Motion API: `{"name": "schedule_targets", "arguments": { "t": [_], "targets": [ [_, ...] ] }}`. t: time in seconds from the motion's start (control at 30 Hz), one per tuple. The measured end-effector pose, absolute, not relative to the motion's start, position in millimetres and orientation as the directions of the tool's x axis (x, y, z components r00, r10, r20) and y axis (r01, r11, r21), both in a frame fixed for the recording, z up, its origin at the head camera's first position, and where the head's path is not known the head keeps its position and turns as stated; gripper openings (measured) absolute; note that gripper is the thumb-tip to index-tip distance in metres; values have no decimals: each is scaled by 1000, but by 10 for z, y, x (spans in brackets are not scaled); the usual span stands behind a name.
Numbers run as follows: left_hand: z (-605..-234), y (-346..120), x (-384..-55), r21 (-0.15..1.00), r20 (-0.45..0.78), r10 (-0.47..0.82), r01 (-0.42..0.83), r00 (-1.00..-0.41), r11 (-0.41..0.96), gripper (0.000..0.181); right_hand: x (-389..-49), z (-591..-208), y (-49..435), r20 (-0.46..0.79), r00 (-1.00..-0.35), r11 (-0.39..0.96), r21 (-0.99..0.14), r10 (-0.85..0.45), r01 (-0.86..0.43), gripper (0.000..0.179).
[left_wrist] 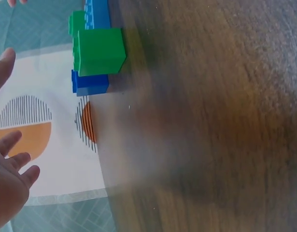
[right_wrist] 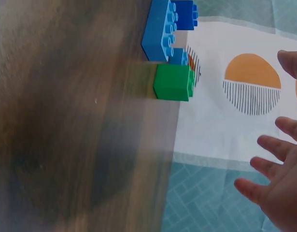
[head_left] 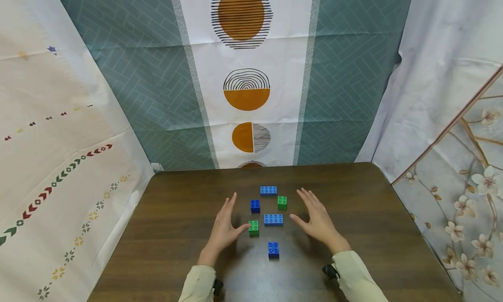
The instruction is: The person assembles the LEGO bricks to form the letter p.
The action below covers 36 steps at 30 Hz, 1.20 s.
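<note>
"Patterned cloth [head_left: 346, 74] hangs behind the brown table [head_left: 165, 232]. Where are the bricks [head_left: 255, 206]?"

"Mid-table, six of them, studs up. The far long blue brick [head_left: 269, 190] and near long blue brick [head_left: 273, 220] both run left to right, parallel with the far edge."

"And the hands?"

"Left hand [head_left: 222, 232] and right hand [head_left: 318, 224] flank them, fingers [head_left: 230, 208] straight, thumbs set wide. The left thumb [head_left: 241, 228] overlaps the near green brick [head_left: 253, 229] seen from above; I can't tell if they touch."

"Edges?"

"Wood stretches from each hand to the side edges; the far edge is nearer."
</note>
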<state>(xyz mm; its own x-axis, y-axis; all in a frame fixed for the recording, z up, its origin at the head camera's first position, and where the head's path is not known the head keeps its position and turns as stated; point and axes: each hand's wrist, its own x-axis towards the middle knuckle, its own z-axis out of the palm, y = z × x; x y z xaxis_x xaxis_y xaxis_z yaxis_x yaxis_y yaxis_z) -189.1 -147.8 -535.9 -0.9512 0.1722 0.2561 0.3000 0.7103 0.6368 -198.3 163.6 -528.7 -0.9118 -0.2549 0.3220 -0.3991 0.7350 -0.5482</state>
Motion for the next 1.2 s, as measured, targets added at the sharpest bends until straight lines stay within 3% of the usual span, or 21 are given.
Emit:
{"name": "schedule_targets", "arguments": {
  "t": [0.53, 0.93, 1.2],
  "targets": [
    [-5519, -1435, -1939, 810, 167, 228, 265, -959, 523, 103, -1887, -5419, 1471, 207, -916, 503, -783, -345, -366, 73],
    [-5639, -1377, -1964, 866, 77, 245, 186, -966, 464, 82, -1812, -5600, 1336, 194, -875, 361, -855, -444, -373, 65],
    [-5761, -1357, -1993, 905, 59, 277, 169, -959, 391, 62, -1776, -5699, 1264, 121, -836, 241, -926, -535, -289, 65]
  ]
}}
